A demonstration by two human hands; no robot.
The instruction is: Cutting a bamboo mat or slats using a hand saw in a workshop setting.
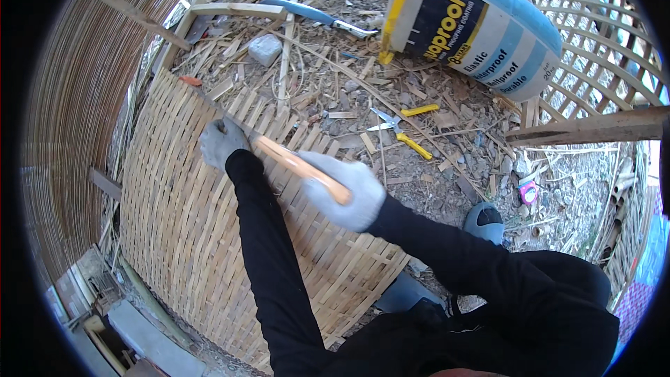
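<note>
Woven bamboo mat (188,237) lies flat on littered ground, under both gloved hands. Right hand (345,192) is closed around the orange handle of a knife (293,162), whose blade end runs up-left toward the left hand (222,143). Left hand presses on the mat beside the blade; whether it pinches a strip cannot be told. Yellow-handled scissors (401,128) lie on the dirt beyond, near a tipped blue-and-white bucket (474,21).
</note>
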